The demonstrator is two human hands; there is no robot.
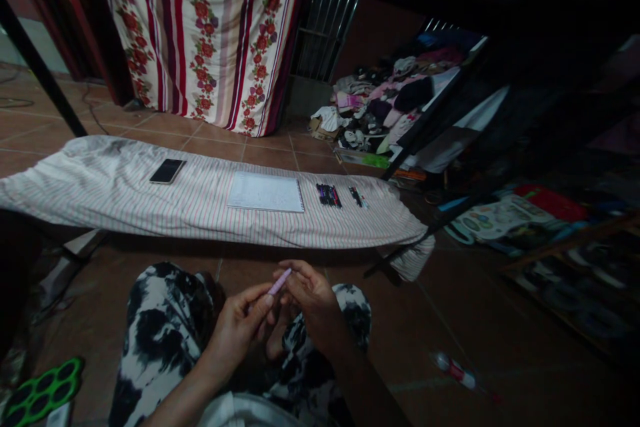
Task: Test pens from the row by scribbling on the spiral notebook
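Note:
A thin pink pen (279,281) is held between both of my hands, above my knees in black-and-white patterned trousers (160,333). My left hand (240,323) pinches its lower end with thumb and forefinger. My right hand (313,300) has its fingers curled round the upper end. In front of me lies a low board covered in striped cloth (125,193). On it rest a dark phone (167,171), a spiral notebook (266,192) and two small groups of pens (329,195) (357,197).
A flowered curtain (210,33) hangs at the back. A heap of clothes (380,107) lies by a dark frame at right. A green tray with round holes (37,393) sits at bottom left. A small bottle (454,369) lies on the tiled floor at right.

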